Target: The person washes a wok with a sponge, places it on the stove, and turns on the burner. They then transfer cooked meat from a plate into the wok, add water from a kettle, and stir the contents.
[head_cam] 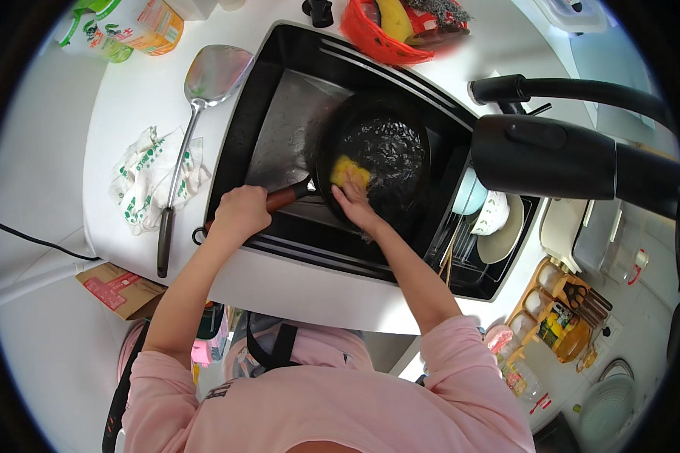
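Note:
My left hand [242, 212] is closed around the brown handle [283, 197] of a dark wok [394, 204] that sits in the black sink [272, 133]. Inside the wok, the fingers of my right hand [356, 198] press on a yellow sponge [349, 171], near the side where the handle joins. Water with a rippled, shiny surface [394, 141] lies in the wok. The end of the handle, with its hanging ring [199, 235], reaches past my left hand over the sink's rim.
Left of the sink, a metal wok spatula [218, 73] lies across a crumpled white cloth [147, 187]. A red basket [368, 34] holding produce stands behind the sink. The black faucet [544, 156] juts in from the right, above a rack with bowls [492, 212].

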Motion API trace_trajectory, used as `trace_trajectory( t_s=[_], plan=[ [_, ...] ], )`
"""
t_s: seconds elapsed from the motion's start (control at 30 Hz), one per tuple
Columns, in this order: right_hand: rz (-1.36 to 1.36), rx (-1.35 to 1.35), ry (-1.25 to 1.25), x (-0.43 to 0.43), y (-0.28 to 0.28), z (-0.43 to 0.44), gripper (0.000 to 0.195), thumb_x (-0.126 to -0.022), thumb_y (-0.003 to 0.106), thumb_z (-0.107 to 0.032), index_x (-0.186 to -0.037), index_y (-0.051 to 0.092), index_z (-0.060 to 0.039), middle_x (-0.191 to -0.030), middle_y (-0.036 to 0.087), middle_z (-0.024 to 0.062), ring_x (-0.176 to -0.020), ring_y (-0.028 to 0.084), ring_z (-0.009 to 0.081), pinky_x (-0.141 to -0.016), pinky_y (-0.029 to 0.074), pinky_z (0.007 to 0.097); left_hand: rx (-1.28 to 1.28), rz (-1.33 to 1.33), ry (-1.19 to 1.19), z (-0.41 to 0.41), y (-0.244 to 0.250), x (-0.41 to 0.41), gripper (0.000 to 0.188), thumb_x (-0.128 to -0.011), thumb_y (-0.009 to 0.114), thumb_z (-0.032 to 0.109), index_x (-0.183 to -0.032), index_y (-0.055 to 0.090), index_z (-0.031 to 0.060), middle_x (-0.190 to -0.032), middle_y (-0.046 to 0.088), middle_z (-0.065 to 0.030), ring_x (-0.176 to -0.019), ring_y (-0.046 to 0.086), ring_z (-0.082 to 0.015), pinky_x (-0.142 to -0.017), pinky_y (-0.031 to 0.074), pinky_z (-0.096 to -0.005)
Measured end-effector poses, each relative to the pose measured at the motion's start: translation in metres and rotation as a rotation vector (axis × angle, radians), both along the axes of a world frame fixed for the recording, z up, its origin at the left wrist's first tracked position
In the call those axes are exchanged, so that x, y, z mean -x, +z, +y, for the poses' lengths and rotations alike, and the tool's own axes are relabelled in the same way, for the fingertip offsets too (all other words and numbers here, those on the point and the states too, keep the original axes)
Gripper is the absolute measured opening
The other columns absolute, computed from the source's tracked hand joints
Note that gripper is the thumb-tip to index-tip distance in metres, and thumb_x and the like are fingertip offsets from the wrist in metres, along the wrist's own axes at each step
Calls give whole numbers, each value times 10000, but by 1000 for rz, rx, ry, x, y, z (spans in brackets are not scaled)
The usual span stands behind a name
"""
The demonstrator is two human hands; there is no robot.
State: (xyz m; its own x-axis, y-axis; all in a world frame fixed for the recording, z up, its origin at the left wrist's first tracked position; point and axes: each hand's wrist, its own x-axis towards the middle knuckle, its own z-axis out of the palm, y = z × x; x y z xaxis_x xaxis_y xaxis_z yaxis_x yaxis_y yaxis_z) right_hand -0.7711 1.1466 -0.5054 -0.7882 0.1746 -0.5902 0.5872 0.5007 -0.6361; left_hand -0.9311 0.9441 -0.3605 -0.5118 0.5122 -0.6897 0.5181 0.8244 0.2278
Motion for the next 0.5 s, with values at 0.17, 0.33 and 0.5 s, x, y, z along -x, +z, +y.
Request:
trace_trajectory(
  t_s=[0.17, 0.33, 0.5],
  plan=[
    [130, -287, -96, 33, -34, 28, 698, -931, 333, -488, -1441, 127, -59, -1506, 98, 139, -1386, 74, 319, -1123, 62, 387, 57, 22, 15, 6, 6, 0, 174, -703, 623, 148, -847, 652, 54, -794, 654, -158, -765, 648, -324, -722, 518, -421],
    [-21, -336, -38, 27, -35, 23, 689, -925, 296, -525, -1451, 127, -113, -1511, 120, 86, -1387, 101, 285, -1118, 91, 382, 45, 30, 18, 6, 7, -1, 178, -711, 618, 157, -849, 653, 51, -796, 656, -155, -770, 649, -322, -724, 518, -418],
    [-194, -462, 131, -1, -16, 62, 632, -923, 312, -505, -1419, 263, -115, -1495, 189, 85, -1375, 152, 282, -1111, 121, 400, 14, -29, -1, 3, 7, 4, 183, -709, 621, 158, -852, 653, 49, -792, 656, -154, -762, 649, -326, -723, 518, -417]
  ],
)
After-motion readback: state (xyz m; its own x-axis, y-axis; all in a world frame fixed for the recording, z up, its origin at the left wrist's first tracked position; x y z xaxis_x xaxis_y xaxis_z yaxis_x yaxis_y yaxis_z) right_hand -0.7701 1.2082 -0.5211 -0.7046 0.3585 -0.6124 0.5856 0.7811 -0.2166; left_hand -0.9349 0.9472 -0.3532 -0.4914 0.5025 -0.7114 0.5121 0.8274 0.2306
